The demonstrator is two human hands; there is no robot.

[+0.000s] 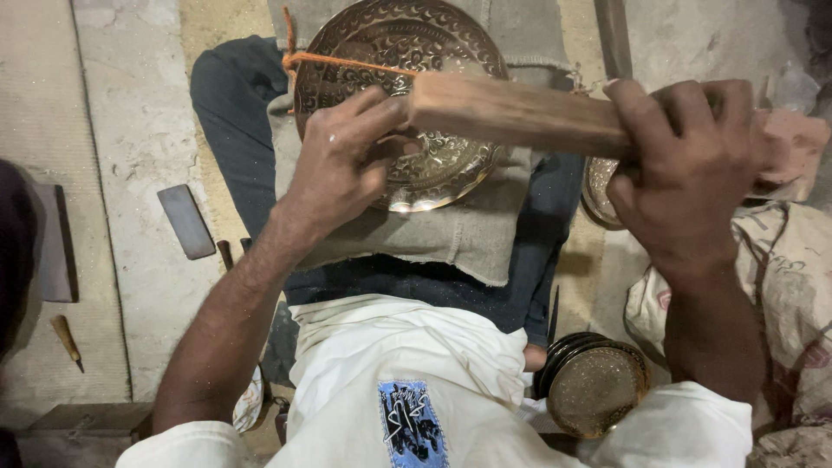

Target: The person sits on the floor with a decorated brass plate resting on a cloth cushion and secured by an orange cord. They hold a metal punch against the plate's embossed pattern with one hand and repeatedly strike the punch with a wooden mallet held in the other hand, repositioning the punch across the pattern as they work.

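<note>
the fingers [368, 108] of the left hand [342, 165] are bending down onto the brass plate [407, 52], pinched together near its centre, though whether they are clamping a small tool there is hidden under the wooden block. the fingers [693, 108] of the right hand [689, 169] are wrapping tight around the far end of the wooden block [511, 113], holding it level so that its free end is hanging just above the left hand's fingertips. the brass plate, round and covered in raised scroll patterns, is lying tilted on a grey cloth [468, 230] that is covering the person's lap, with dark trousers [234, 104] showing on either side. an orange cord [338, 61] is running across the upper part of the plate. a second patterned plate [598, 186] is peeking out just beneath the right hand. a stack of small round brass dishes [594, 386] is sitting by the person's right hip, near a pale sack [780, 269]. on the floor [130, 130] to the left, a flat dark stone [186, 221] is lying well apart from the plate, and a small wooden-handled tool [65, 338] is resting further out. the person is wearing a white shirt [381, 355].
</note>
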